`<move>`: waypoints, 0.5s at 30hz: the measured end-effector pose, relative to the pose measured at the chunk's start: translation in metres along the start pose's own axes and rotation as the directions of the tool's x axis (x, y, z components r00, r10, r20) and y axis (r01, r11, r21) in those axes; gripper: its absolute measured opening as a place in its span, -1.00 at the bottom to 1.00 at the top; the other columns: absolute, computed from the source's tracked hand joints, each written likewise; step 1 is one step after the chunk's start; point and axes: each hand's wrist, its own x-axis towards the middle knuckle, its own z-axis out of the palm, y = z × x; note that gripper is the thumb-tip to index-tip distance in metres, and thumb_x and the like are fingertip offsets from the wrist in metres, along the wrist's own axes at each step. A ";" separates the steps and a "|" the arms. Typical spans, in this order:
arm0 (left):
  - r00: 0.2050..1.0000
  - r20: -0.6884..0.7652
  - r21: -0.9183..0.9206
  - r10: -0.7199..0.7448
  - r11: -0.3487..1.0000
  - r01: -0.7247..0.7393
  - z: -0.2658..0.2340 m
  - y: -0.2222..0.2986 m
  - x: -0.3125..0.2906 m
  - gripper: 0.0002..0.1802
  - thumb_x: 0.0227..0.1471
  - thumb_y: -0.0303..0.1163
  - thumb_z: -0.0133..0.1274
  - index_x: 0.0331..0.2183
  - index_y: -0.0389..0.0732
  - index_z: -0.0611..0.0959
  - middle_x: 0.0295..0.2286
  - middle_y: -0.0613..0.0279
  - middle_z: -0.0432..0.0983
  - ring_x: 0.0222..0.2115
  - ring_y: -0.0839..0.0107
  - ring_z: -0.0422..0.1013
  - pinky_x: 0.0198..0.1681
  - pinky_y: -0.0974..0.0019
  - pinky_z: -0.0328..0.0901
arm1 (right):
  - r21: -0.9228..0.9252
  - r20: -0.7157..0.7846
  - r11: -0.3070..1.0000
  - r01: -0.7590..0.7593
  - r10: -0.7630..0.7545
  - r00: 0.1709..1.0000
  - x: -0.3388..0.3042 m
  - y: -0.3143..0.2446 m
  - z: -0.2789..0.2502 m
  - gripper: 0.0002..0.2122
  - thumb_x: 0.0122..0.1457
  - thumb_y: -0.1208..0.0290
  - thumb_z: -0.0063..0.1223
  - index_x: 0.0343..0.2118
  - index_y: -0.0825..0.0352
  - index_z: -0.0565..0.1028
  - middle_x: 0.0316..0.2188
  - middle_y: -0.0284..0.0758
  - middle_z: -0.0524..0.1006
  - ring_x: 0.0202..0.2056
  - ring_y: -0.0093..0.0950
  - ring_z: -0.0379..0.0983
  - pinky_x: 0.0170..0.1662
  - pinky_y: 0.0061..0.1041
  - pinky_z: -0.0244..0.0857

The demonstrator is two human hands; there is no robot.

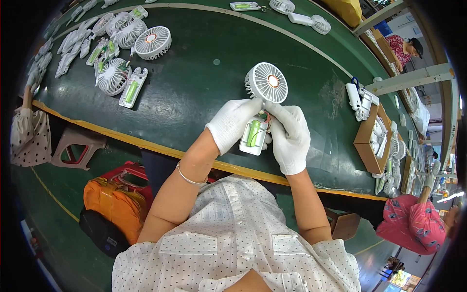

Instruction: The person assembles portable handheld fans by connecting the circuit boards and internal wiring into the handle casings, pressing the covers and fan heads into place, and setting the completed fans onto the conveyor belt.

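Observation:
Between my two white-gloved hands is a small white handheld fan, its round grille tipped up away from me. Below the grille hangs its opened handle shell, showing a green battery and thin red and dark wires. My left hand pinches the fan's neck from the left with thumb and fingertips. From the other side my right hand closes on the same neck, near the wires. Exactly what the fingertips press on is hidden.
At the back left lies a pile of fan heads and opened handles. A cardboard box of white parts stands at the right, beside white handle pieces. More fans lie at the far edge. Co-workers sit at both sides; an orange backpack is below left.

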 end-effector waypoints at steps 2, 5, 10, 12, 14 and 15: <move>1.000 -0.003 0.027 0.000 1.000 0.000 0.001 0.003 0.000 -0.60 0.27 -0.19 -0.10 -0.19 -0.38 0.56 -0.37 0.06 0.58 -0.47 0.30 0.58 -0.41 0.29 0.53 | -0.028 -0.026 0.999 0.040 -0.041 0.999 0.000 0.002 -0.001 -0.73 0.04 0.70 0.12 -0.20 0.27 0.63 -0.44 -0.30 0.50 -0.40 -0.40 0.44 -0.32 -0.45 0.30; 1.000 -0.006 0.028 0.009 1.000 -0.008 0.000 0.003 -0.002 -0.63 0.29 -0.23 -0.11 -0.20 -0.37 0.59 -0.35 0.11 0.59 -0.40 0.38 0.58 -0.32 0.36 0.50 | -0.113 0.033 0.984 0.135 -0.132 0.991 0.006 0.003 -0.004 -0.72 -0.01 0.69 0.12 -0.22 0.25 0.63 -0.47 -0.32 0.47 -0.39 -0.35 0.42 -0.32 -0.40 0.30; 0.988 0.017 0.190 0.151 0.970 -0.152 -0.012 -0.008 0.007 -0.65 0.25 -0.24 -0.10 -0.22 -0.35 0.59 -0.36 0.14 0.55 -0.40 0.36 0.56 -0.36 0.32 0.48 | -0.242 0.147 0.932 0.271 -0.241 0.959 0.010 -0.003 -0.007 -0.65 -0.03 0.76 0.08 -0.17 0.28 0.64 -0.43 -0.30 0.50 -0.41 -0.37 0.42 -0.35 -0.45 0.30; 0.990 -0.004 0.296 0.143 0.945 -0.135 -0.012 -0.007 0.006 -0.76 0.26 -0.50 -0.17 -0.17 -0.34 0.57 -0.31 0.14 0.58 -0.31 0.44 0.53 -0.24 0.37 0.44 | -0.271 0.161 0.919 0.287 -0.250 0.955 0.007 -0.006 -0.007 -0.66 -0.05 0.74 0.10 -0.19 0.27 0.64 -0.44 -0.30 0.49 -0.41 -0.36 0.42 -0.35 -0.43 0.30; 0.986 0.012 0.327 0.168 0.931 -0.163 -0.016 -0.008 0.005 -0.76 0.26 -0.51 -0.18 -0.16 -0.34 0.57 -0.31 0.14 0.58 -0.32 0.45 0.52 -0.21 0.37 0.44 | -0.298 0.174 0.905 0.303 -0.261 0.950 0.006 -0.010 -0.006 -0.66 -0.08 0.72 0.11 -0.21 0.26 0.64 -0.44 -0.31 0.49 -0.41 -0.34 0.42 -0.35 -0.41 0.30; 0.981 0.035 0.356 0.191 0.915 -0.190 -0.013 -0.005 0.004 -0.76 0.26 -0.52 -0.18 -0.15 -0.34 0.57 -0.31 0.15 0.58 -0.32 0.46 0.51 -0.18 0.36 0.43 | -0.319 0.176 0.890 0.326 -0.282 0.943 0.007 -0.011 -0.006 -0.67 -0.08 0.71 0.12 -0.22 0.26 0.64 -0.44 -0.31 0.49 -0.41 -0.33 0.43 -0.35 -0.41 0.30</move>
